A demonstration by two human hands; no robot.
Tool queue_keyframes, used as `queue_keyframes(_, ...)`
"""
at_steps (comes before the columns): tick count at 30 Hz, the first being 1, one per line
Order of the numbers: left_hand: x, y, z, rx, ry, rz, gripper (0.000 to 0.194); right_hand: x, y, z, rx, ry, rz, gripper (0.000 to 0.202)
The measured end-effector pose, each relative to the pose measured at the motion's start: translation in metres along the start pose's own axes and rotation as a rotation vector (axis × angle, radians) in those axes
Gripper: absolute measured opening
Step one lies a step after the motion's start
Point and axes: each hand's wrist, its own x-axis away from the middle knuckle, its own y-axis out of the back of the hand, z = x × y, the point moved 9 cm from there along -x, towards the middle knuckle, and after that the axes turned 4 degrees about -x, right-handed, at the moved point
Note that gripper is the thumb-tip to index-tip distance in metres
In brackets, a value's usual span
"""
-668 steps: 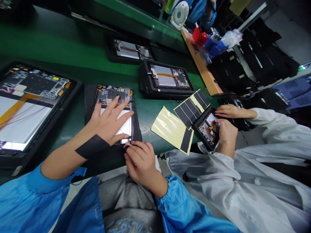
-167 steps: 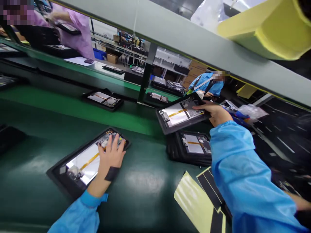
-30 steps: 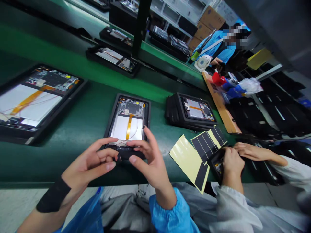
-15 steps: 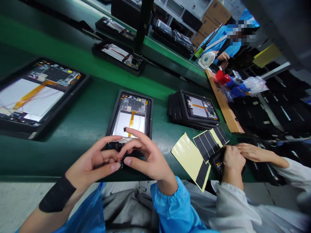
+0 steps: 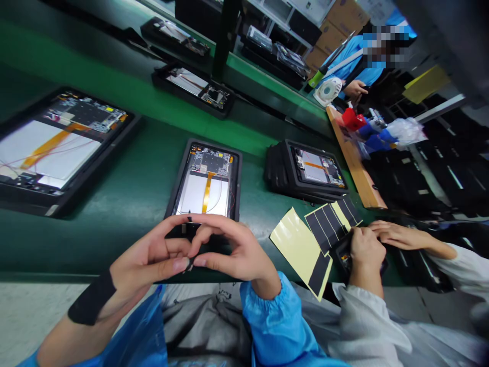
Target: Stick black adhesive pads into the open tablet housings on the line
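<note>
An opened tablet [image 5: 206, 188] with an orange ribbon lies in a black frame in front of me. Over its near edge, my left hand [image 5: 160, 252] pinches a small dark piece [image 5: 190, 263] between thumb and fingers. My right hand [image 5: 229, 244] meets it there, its thumb at the same piece. Both index fingertips come together above, with a tiny black bit [image 5: 189, 219] between them. A black patch [image 5: 92, 298] is wrapped on my left wrist.
Another opened tablet [image 5: 57, 148] lies at left, a stack of framed units [image 5: 305, 171] at right. Near it are yellow sheets with black strips [image 5: 301, 252]. A neighbour's hands [image 5: 369, 250] work at the right; another person [image 5: 359, 66] is behind.
My right index finger has come down so that its tip, with the black bit, meets my left index fingertip. The thumbs have drawn closer around the small dark piece.
</note>
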Motion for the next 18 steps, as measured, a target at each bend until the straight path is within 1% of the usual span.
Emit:
queue_keyframes(5,0.0,-0.001,-0.005,-0.079,-0.02,-0.019,0.085,0.002,0.006,0.005,0.021,-0.009,-0.055,0.059)
queue_keyframes(8,0.001,-0.002,-0.012,-0.168,-0.093,-0.06,0.077,0.004,0.008,0.002,0.075,-0.07,-0.062,0.063)
queue_keyframes(10,0.004,-0.002,-0.019,-0.281,-0.19,-0.113,0.066,0.007,0.009,-0.002,0.137,-0.141,-0.064,0.065)
queue_keyframes(13,0.009,-0.002,-0.025,-0.532,-0.334,-0.19,0.049,0.014,0.009,-0.004,0.251,-0.208,-0.056,0.065)
queue_keyframes(16,0.009,-0.003,-0.019,-0.732,-0.382,-0.211,0.043,0.024,0.007,-0.007,0.343,-0.236,-0.04,0.063)
queue_keyframes(18,0.006,-0.003,-0.014,-0.778,-0.384,-0.206,0.042,0.03,0.009,-0.01,0.34,-0.237,-0.06,0.061)
